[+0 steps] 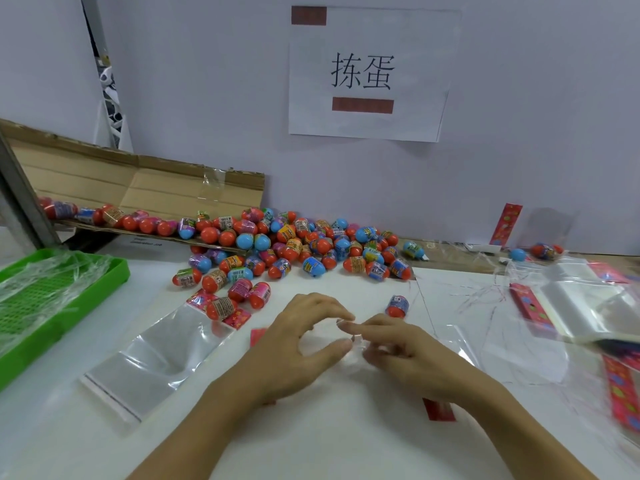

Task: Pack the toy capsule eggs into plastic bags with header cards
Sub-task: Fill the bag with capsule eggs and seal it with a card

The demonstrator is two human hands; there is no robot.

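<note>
Both hands meet at the lower middle of the frame over the white surface (311, 445): the left hand (298, 348) and the right hand (405, 355) have their fingers curled toward each other, the fingertips pinching a small clear piece of plastic film (349, 341) between them; what the film belongs to cannot be told. Just above the right hand a single capsule egg (397, 305) lies alone on the surface. Left of the hands a clear plastic bag (152, 358) lies flat, its red header card (235, 318) at the upper end, with one egg (221, 307) resting on that end. Red card pieces show under the wrists, one (439, 410) at the right forearm. Above, across the middle of the frame, a big heap of capsule eggs (294, 244) spills from a flattened cardboard box (138, 185) at the left. A green tray (104, 282) with film scraps sits at the left edge. At the right edge lies a stack of bags with red cards (571, 313). A paper sign (367, 74) hangs on the wall at the upper middle.
</note>
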